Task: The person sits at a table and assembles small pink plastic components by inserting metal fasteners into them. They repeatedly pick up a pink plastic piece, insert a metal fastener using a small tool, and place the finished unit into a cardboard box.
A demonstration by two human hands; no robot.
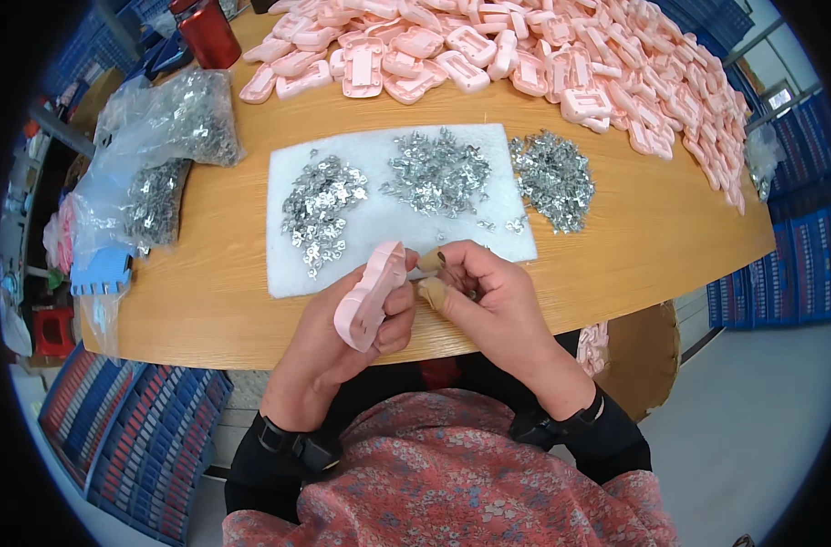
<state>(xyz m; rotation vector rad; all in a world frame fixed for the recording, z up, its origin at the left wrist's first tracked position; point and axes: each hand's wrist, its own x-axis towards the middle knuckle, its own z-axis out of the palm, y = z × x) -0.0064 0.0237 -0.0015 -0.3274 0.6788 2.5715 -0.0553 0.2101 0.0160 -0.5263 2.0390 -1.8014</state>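
In the head view, holding a pink plastic shell (371, 299) clamped in the left hand (327, 333), near the white mat (379, 223) with small metal pieces (322, 205), with covered fingertips (432, 293) of the right hand (493, 298) just beside, close together, but cannot tell if pinching something

- Right hand (493, 296): can't tell what, if anything, it pinches; too small for me.
- Left hand (326, 335): palm partly hidden from me behind pink casing (368, 296).
- Pink pile (529, 73): cut off by top edge.
- Loose metal pieces (554, 182): too tiny for me to count.
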